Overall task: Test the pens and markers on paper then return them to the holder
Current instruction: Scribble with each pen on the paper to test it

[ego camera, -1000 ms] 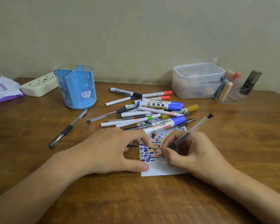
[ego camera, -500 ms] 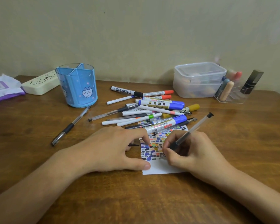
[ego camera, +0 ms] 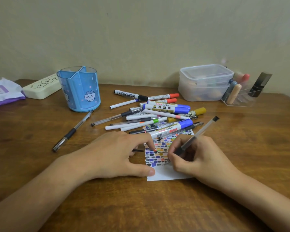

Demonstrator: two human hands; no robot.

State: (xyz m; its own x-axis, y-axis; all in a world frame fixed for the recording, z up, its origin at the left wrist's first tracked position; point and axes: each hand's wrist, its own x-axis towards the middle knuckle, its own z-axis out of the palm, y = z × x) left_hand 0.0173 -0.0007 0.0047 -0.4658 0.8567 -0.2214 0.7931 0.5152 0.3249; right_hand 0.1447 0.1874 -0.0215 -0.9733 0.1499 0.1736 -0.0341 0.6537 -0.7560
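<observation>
Gripping clear gel pen [ego camera: 194, 137] in right hand [ego camera: 199, 158], tip on white swatch paper [ego camera: 159, 158]; blue holder [ego camera: 79, 89] far upper-left, nearer left hand [ego camera: 114, 158] pressing paper flat.

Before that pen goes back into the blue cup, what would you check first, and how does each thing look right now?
1. Gel pen gripped firmly by the right hand: ok.
2. Left hand steadies the paper, fingers pressing on it: ok.
3. Pen's stroke actually marks the paper: cannot tell, the tip is hidden among earlier swatches.
4. Pen capped for storage: not ok, the tip is bare; whether the small dark piece by the left hand is its cap, cannot tell.
5. Blue holder upright, compartments free: ok.
</observation>
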